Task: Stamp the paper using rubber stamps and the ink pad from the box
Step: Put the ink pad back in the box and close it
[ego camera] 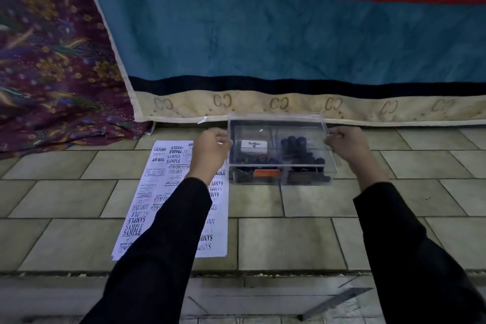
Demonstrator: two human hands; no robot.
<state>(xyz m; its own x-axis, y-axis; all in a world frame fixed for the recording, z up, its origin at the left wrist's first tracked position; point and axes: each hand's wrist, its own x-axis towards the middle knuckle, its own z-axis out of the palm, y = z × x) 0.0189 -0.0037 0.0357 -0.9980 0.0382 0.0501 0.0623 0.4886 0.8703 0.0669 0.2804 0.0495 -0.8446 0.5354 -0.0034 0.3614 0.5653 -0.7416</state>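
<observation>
A clear plastic box (279, 177) stands on the tiled floor, just right of a white paper (160, 192) covered with black stamp prints. Inside the box lie a white ink pad (254, 147) labelled Artline, several dark rubber stamps (299, 151) and an orange-labelled item (266, 172). The box's transparent lid (276, 123) is raised slightly over it. My left hand (211, 151) grips the lid's left edge and my right hand (348, 143) grips its right edge. My left forearm covers part of the paper.
A blue, red and cream blanket (289, 42) hangs right behind the box. A purple patterned cloth (52, 60) lies at the back left. A step edge (236, 273) runs across the floor near me.
</observation>
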